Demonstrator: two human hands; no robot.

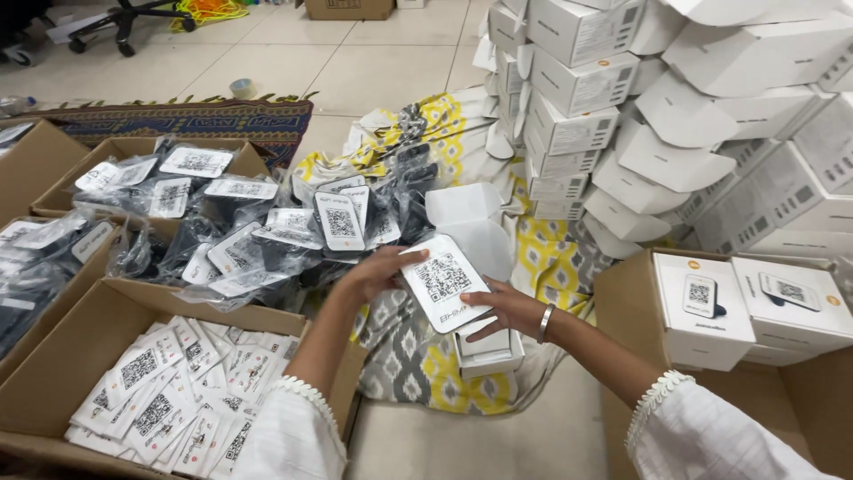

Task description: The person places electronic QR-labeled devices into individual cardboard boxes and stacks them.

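Holding a flat white device with a square code on its face [442,283] between both hands — left hand [378,271] gripping the upper left edge with thumb on top, right hand [505,307] cupped under the lower right corner, fingers curled against its underside, a metal bangle [545,322] at the wrist. Tilted face-up above a small open white carton [489,349], lid flap [464,206] thrown back, apparently so the glossy panel stays readable and lines up with the mouth below. Resting beneath, a yellow, grey and white patterned cloth [542,258], soft and rumpled. Heaped just left, more of the same devices in crinkled clear plastic bags [267,231], spilling over brown cardboard boxes [53,356]; in the nearest one, loose white paper cards with codes [169,404], thin and matte, fanned untidily. Stacked behind on the right, closed white cartons [569,98], some with rounded flaps sticking out. Nearer right, two finished printed boxes [746,307] set side by side in another brown carton. Scalloped white sleeve cuffs [306,391] framing the bottom edge.
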